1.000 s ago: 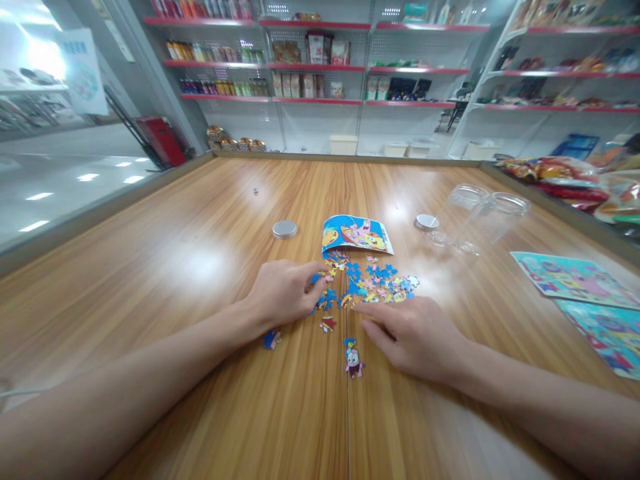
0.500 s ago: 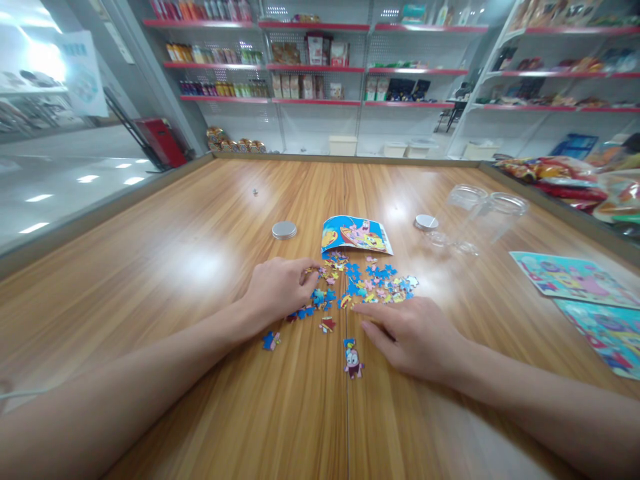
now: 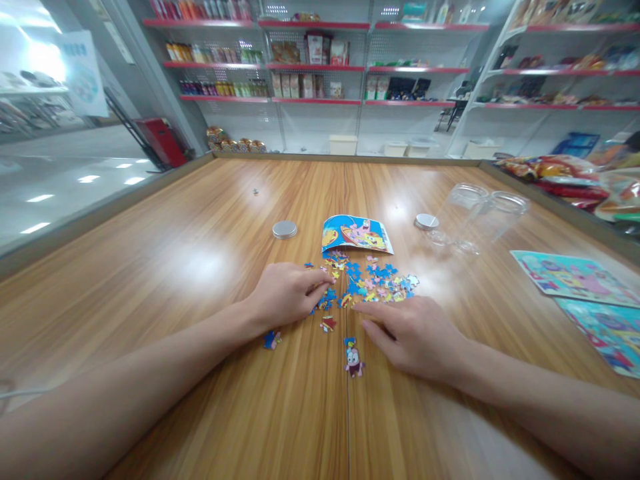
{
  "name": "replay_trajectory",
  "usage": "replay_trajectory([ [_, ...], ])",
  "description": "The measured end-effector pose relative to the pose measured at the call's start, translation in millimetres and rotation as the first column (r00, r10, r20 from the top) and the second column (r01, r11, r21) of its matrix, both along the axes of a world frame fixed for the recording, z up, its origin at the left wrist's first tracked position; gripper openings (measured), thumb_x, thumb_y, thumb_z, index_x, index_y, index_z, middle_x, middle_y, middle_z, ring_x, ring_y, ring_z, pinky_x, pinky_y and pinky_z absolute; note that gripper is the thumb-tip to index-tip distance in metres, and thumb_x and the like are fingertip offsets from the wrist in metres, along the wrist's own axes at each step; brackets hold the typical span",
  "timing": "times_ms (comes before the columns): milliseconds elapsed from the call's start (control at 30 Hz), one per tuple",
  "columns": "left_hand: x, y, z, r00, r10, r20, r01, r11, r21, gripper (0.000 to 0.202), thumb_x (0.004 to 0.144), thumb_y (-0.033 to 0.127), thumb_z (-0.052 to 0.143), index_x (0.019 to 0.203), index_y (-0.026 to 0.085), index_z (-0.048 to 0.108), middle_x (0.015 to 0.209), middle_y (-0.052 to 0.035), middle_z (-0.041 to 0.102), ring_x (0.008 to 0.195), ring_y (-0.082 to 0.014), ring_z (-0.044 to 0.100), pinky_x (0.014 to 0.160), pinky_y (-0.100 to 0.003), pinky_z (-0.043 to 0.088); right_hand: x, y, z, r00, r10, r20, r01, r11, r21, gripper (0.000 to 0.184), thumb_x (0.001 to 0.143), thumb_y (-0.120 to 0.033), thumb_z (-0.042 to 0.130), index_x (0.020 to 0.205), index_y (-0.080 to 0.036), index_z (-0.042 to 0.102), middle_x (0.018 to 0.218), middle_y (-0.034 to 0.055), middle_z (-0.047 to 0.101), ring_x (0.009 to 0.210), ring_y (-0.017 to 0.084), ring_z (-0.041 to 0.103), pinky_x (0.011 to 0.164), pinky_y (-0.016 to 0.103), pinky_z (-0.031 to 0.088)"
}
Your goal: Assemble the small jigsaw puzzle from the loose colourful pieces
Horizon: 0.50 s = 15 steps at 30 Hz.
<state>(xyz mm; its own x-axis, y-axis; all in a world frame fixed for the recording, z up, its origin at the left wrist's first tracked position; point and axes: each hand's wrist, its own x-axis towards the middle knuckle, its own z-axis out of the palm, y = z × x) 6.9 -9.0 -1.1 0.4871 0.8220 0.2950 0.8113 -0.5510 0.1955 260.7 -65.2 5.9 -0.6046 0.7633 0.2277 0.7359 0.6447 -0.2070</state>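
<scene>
Shop interior, stocked shelves (image 3: pixel 320 67) at the back; in front, a broad wooden table (image 3: pixel 175 267) with a heap of puzzle pieces (image 3: pixel 373 283) near its middle, taken here as the landmark.

Left hand (image 3: pixel 285 293) palm down at the heap's left edge, fingers curled onto the outermost pieces; grip on any single piece not discernible. Right hand (image 3: pixel 415 333) at the heap's near edge, lying flat and released, fingers extended, index tip just touching the nearest pieces, nothing held.

Three stray pieces nearer the person than the heap: a blue piece (image 3: pixel 271 340), a red piece (image 3: pixel 328 325) and a figure-shaped piece (image 3: pixel 353 360). Picture card (image 3: pixel 357 235) just beyond the heap.

Advisable, judging from the spread: slide pieces flat under light fingertip pressure, lift one at a time, keep printed faces up, steady the near edge with the flat hand against scatter.

Two clear jars (image 3: pixel 480 213) beyond and right of the heap, apparently on their sides, open, nothing visible inside. Metal lids off: one lid (image 3: pixel 427 222) beside the jars, the other lid (image 3: pixel 285 230) beyond and left of the heap. Puzzle boards (image 3: pixel 570 277) well to the heap's right
</scene>
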Motion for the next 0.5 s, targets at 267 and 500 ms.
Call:
replay_trajectory([
  [267, 1.0, -2.8, 5.1, 1.000, -0.015, -0.006, 0.015, 1.000, -0.005, 0.025, 0.093, 0.037, 0.051, 0.099, 0.027, 0.073, 0.068, 0.0000, 0.070, 0.055, -0.0133, 0.060, 0.055, -0.024, 0.036, -0.7, 1.5, -0.5, 1.000, -0.004, 0.016, 0.004, 1.000, 0.013, 0.029, 0.096, -0.030, 0.048, 0.117, -0.027, 0.068, 0.081, 0.0017, 0.076, 0.064, 0.015, 0.067, 0.057, 0.029, 0.032],
  [500, 3.1, -5.5, 13.2, 0.997, -0.017, -0.072, 0.014, 0.999, -0.031, 0.027, 0.088, 0.045, 0.057, 0.104, 0.025, 0.067, 0.065, 0.0002, 0.065, 0.055, -0.0159, 0.059, 0.054, -0.024, 0.033, -0.3, 0.4, 1.4, 1.000, -0.010, 0.019, 0.009, 1.000, 0.017, 0.030, 0.096, -0.030, 0.047, 0.116, -0.028, 0.068, 0.080, 0.0011, 0.076, 0.062, 0.015, 0.066, 0.056, 0.028, 0.031],
])
